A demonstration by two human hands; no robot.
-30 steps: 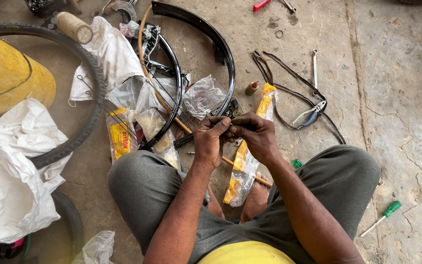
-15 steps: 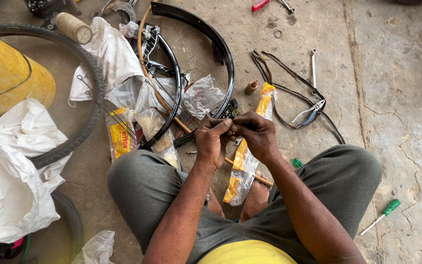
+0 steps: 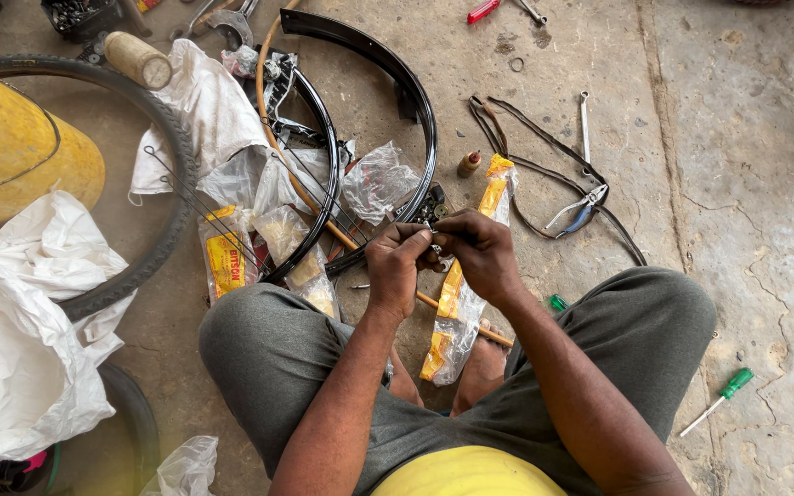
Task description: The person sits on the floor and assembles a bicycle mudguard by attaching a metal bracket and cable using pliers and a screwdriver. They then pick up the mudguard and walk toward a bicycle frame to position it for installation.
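Person seated on the concrete floor (image 3: 544,165), knees apart, both hands brought together above the lap.

Left hand (image 3: 397,266): fingers pinched shut on a small metal part (image 3: 435,247), too small to identify, likely a spoke fitting. Right hand (image 3: 482,253): closed against the same part from the other side, fingertips meeting the left's. The two hands touch, which looks like one steadying while the other turns or threads.

Just beyond the hands: a black wheel rim (image 3: 420,110) lying flat with loose spokes (image 3: 314,184) fanned across it, kept within arm's reach. A thin wooden stick (image 3: 277,152) runs under the hands toward the lap.

Directly below the hands, between the legs: a long clear packet with yellow label (image 3: 457,308). Left of the left hand: more clear plastic bags (image 3: 374,179) and a yellow-labelled packet (image 3: 224,262), opened out for picking.

Right of the right hand: pliers (image 3: 576,209) on a black strap (image 3: 544,156), a spanner (image 3: 584,124) farther out. Well off right, near the knee: a green-handled screwdriver (image 3: 719,397).

Far left: tyre (image 3: 172,174), yellow drum (image 3: 20,156), white sacking (image 3: 20,349).
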